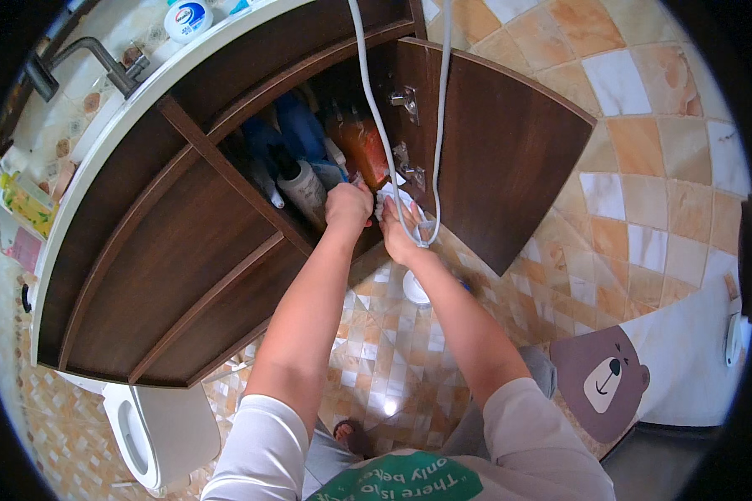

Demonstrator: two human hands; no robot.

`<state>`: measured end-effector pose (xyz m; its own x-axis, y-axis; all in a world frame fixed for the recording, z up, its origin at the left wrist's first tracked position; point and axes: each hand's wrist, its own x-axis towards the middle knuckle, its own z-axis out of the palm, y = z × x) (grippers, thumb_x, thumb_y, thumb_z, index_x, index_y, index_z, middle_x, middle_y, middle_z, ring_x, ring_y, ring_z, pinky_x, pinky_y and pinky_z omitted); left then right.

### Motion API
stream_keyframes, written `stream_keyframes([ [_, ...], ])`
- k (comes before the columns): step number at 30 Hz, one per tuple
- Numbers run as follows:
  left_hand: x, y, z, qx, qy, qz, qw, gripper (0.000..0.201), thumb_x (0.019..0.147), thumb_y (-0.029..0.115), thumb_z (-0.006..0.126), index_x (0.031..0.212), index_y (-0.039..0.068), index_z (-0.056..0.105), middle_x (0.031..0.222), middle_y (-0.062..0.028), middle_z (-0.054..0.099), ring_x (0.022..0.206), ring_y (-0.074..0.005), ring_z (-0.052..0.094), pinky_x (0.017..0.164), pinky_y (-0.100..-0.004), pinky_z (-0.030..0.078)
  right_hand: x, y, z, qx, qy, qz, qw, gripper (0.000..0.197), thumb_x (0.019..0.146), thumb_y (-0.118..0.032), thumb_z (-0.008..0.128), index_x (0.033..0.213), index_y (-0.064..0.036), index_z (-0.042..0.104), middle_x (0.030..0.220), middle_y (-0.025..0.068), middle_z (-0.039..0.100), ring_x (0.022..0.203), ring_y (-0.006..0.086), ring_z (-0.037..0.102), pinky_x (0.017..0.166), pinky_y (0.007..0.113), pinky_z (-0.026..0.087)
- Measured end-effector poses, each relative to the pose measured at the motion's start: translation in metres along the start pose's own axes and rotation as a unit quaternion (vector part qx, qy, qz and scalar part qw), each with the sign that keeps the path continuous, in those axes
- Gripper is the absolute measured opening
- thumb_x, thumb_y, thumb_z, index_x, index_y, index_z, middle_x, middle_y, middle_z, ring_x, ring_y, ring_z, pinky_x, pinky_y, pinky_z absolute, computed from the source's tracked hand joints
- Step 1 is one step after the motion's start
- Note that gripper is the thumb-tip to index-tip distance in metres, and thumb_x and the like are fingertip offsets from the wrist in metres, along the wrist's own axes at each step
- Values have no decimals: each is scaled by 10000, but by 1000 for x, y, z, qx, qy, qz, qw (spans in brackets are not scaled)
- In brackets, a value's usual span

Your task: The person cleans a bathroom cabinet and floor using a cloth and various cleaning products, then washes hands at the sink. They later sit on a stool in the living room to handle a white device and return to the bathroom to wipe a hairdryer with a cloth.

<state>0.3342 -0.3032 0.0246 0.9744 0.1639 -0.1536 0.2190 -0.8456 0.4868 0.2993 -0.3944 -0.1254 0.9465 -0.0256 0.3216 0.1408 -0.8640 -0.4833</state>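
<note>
Both my arms reach into an open dark-brown cabinet. My left hand (348, 203) is closed at the cabinet opening, its fingers curled; what they hold, if anything, is hidden. A small red bit shows just below it. My right hand (401, 227) is beside the open door with a crumpled white cloth (390, 194) at its fingers. To the left of my left hand leans a pale bottle with a black top (302, 185). Behind it are blue bottles (298, 125). A clear container of orange-red liquid (361, 144) stands beyond my hands.
The cabinet door (501, 138) is swung out to the right. A white cable (439, 125) hangs across the view. A round white item (415, 288) is on the tiled floor below my right wrist. A toilet (163, 430) stands lower left; a bear-shaped brown mat (597, 376) is at right.
</note>
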Motion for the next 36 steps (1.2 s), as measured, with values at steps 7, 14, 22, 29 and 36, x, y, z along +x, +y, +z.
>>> stream_keyframes([
  [7, -30, -26, 11, 0, 133, 94, 987, 418, 885, 286, 536, 742, -84, 665, 686, -260, 644, 760, -386, 674, 747, -441, 537, 0, 5, 2, -3, 4, -23, 1000, 430, 939, -194, 481, 1331, -18, 488, 1475, 105, 386, 1402, 218, 288, 1185, 411, 112],
  [14, -219, -152, 55, 79, -115, 129, 982, 396, 917, 322, 491, 776, -12, 649, 737, -255, 639, 722, -422, 645, 683, -521, 516, -2, 7, 0, -51, -28, -45, 997, 441, 952, -279, 452, 1325, -51, 507, 1505, 93, 338, 1425, 214, 230, 1184, 424, 78],
  [22, -227, -259, 188, 201, -278, 143, 928, 319, 893, 343, 523, 941, 60, 663, 801, -178, 678, 726, -364, 665, 650, -499, 522, 2, 11, -3, -87, -39, -90, 991, 423, 966, -244, 439, 1337, -43, 474, 1495, 141, 339, 1409, 278, 271, 1160, 467, 148],
  [29, -215, -243, 262, 67, -275, 202, 937, 393, 933, 377, 460, 936, 30, 644, 837, -190, 675, 748, -357, 662, 680, -486, 519, 2, 18, -7, -73, -46, -128, 988, 506, 972, -367, 440, 1343, -23, 460, 1472, 175, 358, 1397, 296, 285, 1167, 458, 142],
  [36, -197, -240, 318, -131, -460, -3, 878, 422, 949, 401, 435, 1098, 55, 625, 999, -206, 660, 863, -386, 648, 770, -455, 513, 0, 9, -14, -89, -62, -104, 989, 561, 972, -423, 423, 1359, -18, 443, 1487, 168, 331, 1406, 272, 263, 1173, 434, 128],
])
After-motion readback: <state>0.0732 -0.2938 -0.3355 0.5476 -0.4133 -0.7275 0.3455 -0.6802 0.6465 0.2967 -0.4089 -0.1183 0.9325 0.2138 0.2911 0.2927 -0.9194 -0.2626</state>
